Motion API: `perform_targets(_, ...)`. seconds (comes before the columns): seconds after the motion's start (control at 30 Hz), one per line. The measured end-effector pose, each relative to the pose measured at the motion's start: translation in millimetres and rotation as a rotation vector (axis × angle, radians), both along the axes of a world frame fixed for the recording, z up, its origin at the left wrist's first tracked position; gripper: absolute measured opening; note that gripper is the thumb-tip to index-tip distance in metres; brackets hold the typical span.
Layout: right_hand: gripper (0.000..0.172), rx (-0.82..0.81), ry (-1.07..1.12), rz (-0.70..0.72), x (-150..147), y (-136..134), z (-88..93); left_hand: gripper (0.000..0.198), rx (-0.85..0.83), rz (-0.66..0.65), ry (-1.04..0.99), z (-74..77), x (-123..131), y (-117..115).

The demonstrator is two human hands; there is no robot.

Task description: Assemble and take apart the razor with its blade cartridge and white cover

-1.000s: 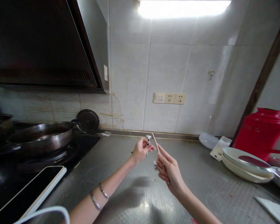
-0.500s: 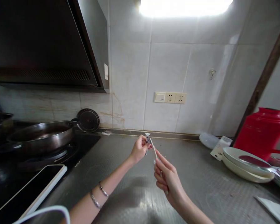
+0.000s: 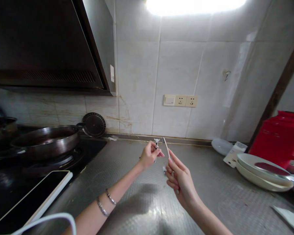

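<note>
My left hand (image 3: 149, 155) is raised over a grey metal counter (image 3: 142, 202) and pinches a small metal-headed tool (image 3: 156, 142), perhaps a peeler or razor head, upright between thumb and fingers. My right hand (image 3: 180, 178) is just to its right, fingers closed round a thin white stick (image 3: 166, 147) that points up and left toward the metal head. The two items are close but apart. Two bracelets sit on my left wrist (image 3: 106, 202).
A dark pan (image 3: 46, 138) sits on the black stove at left, under a range hood (image 3: 46, 45). A tablet (image 3: 29, 199) leans at lower left. White plates (image 3: 262, 169) and a red jug (image 3: 279, 137) stand at right. Wall sockets (image 3: 180, 101) are behind.
The white stick's tip had touched the metal head half a second ago; now it has drawn slightly right and apart. Both hands stay in about the same place.
</note>
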State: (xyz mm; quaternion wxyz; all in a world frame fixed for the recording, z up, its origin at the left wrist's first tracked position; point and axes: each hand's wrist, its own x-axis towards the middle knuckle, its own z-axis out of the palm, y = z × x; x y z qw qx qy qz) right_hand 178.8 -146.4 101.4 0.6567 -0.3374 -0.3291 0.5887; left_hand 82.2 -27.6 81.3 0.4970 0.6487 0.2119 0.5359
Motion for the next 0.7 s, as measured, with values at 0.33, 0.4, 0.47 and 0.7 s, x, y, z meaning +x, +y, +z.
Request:
perform_targets(0.33, 0.060, -0.012, 0.000, -0.019, -1.5, -6.0, -0.6, 0.025, 0.006, -0.005, 0.020, 2.3, 2.1, -5.6)
perform_targets(0.4, 0.059, -0.012, 0.017, -0.015, -0.9, -3.3, 1.7, 0.025, 0.006, -0.010, 0.029, 2.8, 2.3, -6.2)
perform_targets(0.47, 0.057, -0.037, 0.046, 0.024, -1.4, -1.7, 0.9, 0.026, 0.003, -0.005, 0.027, 2.8, 2.4, -5.8)
perform_targets(0.7, 0.054, -0.034, 0.104, 0.030, 3.7, -3.4, -4.6, 0.023, 0.035, 0.003, 0.049, 3.2, 0.2, -4.1)
